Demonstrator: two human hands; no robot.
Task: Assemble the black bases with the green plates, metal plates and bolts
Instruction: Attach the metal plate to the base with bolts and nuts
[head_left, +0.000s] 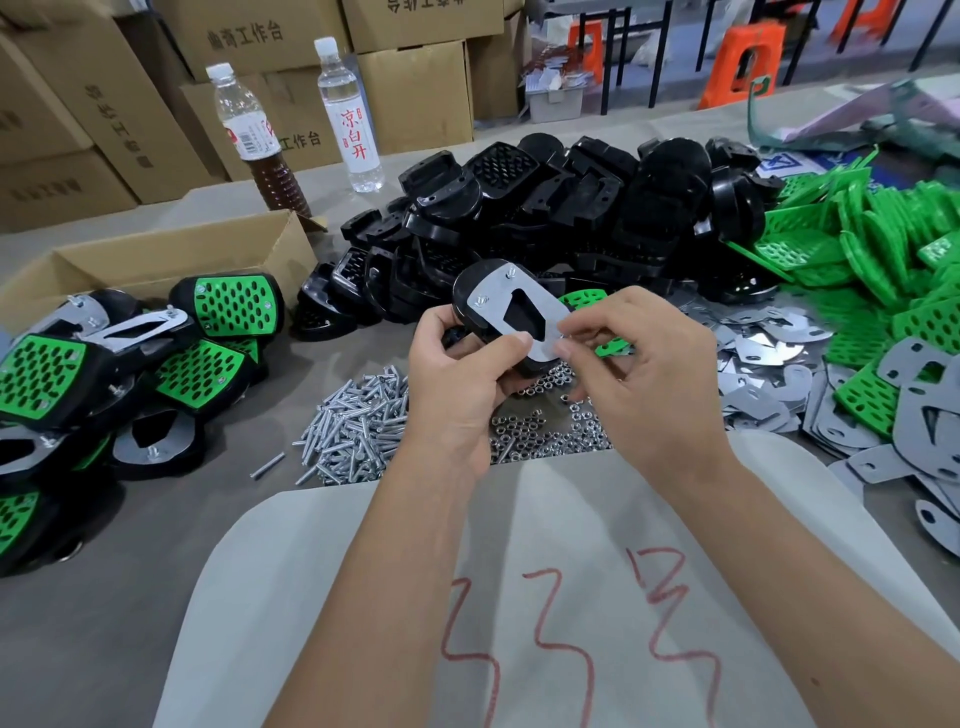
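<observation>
My left hand (457, 374) grips a black base (470, 291) held above the table, its metal plate (524, 306) facing up with two bolt ends showing near the far edge. My right hand (634, 353) pinches at the plate's near right corner with thumb and forefinger; what sits between the fingertips is hidden. Below lie a heap of silver bolts (358, 421) and a heap of small nuts (545, 431). Loose black bases (571, 208) are piled behind, green plates (883, 249) at the right, metal plates (769, 343) beside them.
Finished assemblies (124, 364) lie stacked at the left in front of an open cardboard box (156, 260). Two bottles (353, 109) stand at the back before stacked cartons. A white sheet (519, 597) with red marks covers the near edge.
</observation>
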